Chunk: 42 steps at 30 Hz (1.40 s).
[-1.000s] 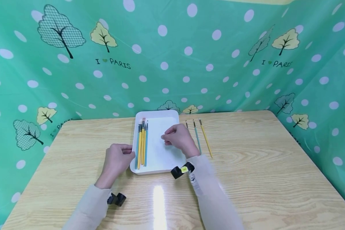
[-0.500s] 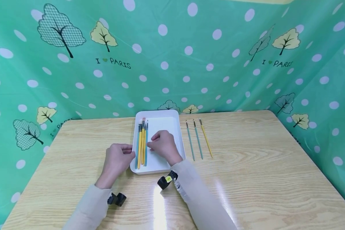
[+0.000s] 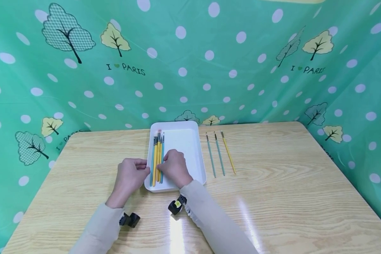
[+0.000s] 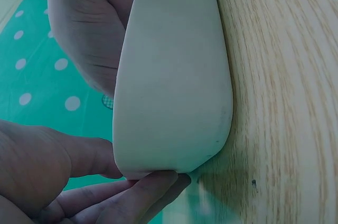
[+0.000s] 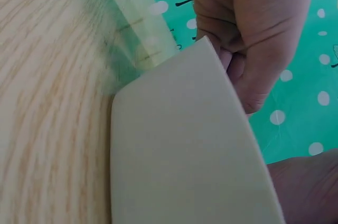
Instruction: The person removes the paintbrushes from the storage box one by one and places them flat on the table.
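A white tray (image 3: 186, 141) stands near the back of the table, with several paintbrushes lying side by side along its left wall. Among them are a yellow paintbrush (image 3: 155, 155) and a teal paintbrush (image 3: 162, 150). My left hand (image 3: 129, 178) grips the tray's left rim; in the left wrist view its thumb meets the rim and its fingers lie against the outer wall. Inside the tray, my right hand (image 3: 175, 168) is bent over the paintbrushes, fingertips at the yellow handles. In the right wrist view the tray wall hides those fingertips, so whether they pinch a brush does not show.
To the right of the tray, two teal paintbrushes (image 3: 211, 155) and a thin yellow paintbrush (image 3: 228, 152) lie apart on the wooden table (image 3: 292, 190). A green dotted curtain (image 3: 190, 56) hangs behind and at both sides.
My right hand has moved left and down, from over the tray's middle to the paintbrushes. The left hand stays on the rim, and the brushes have not visibly moved.
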Motion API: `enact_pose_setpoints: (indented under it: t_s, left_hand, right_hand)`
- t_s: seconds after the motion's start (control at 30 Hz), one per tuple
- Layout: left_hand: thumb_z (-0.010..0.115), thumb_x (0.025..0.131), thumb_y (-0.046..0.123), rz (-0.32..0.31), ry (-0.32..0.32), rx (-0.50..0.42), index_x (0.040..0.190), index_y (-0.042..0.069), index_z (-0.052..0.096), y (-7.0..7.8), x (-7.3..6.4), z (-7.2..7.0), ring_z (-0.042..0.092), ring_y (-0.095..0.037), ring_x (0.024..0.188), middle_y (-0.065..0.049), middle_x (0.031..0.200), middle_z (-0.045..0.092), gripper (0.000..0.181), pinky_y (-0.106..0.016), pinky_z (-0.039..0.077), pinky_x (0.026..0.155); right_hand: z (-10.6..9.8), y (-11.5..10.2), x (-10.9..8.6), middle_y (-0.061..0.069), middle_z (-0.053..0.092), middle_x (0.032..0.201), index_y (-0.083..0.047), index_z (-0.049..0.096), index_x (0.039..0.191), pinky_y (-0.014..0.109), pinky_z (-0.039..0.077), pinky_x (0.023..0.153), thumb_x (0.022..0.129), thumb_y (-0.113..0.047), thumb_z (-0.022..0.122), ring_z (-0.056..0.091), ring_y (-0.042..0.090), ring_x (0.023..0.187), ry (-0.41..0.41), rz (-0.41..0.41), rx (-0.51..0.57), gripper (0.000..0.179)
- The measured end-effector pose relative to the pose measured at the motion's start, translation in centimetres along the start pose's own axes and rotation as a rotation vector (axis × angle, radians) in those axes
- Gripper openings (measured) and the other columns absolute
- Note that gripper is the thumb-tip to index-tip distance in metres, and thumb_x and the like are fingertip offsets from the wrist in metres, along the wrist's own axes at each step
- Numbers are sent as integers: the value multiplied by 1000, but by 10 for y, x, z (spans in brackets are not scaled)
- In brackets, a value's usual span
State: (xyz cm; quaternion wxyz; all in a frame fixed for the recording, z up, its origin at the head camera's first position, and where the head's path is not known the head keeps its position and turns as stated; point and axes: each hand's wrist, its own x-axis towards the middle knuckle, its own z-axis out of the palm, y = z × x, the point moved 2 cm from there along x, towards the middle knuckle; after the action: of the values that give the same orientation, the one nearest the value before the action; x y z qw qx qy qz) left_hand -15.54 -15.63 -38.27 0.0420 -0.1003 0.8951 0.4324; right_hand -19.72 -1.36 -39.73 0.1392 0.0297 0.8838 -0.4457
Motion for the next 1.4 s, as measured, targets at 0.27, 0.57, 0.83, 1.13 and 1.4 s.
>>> enact_pose_setpoints:
  t_s: [0.27,0.57,0.83,1.13,1.4]
  left_hand:
    - [65,93,7,5,0,1,120,-8,70,0,0,1,75,-33,99,-26,111,75,31,-34,64,78]
    - [65,93,7,1,-5,-1,121,-8,69,0,-1,1,75,-32,99,-26,112,74,32,-34,64,78]
    - [66,92,7,4,4,6,120,-8,70,1,0,1,75,-32,99,-26,110,75,32,-34,64,78]
    - [65,92,8,-2,4,10,121,-7,70,0,1,2,75,-32,100,-25,112,75,33,-34,64,79]
    - [65,93,8,-5,5,4,122,-7,69,0,1,0,75,-32,101,-25,112,74,33,-34,64,79]
  right_hand:
    - [-1,0,-3,5,64,77,-5,64,87,21,49,51,90,-17,79,65,13,62,-10,3,-31,19]
    - [-4,1,-5,5,66,70,-7,64,77,21,46,45,89,-17,78,65,14,56,-8,40,-33,21]
    - [-7,2,-3,4,63,64,-8,64,74,25,43,43,87,-18,79,60,15,53,39,47,-154,22]
    - [-10,3,-2,5,63,75,-6,63,88,27,47,48,83,-28,84,60,17,60,51,82,-222,30]
    - [-20,6,-1,6,68,67,-7,68,78,24,46,47,89,-24,78,63,15,55,-64,96,-89,23]
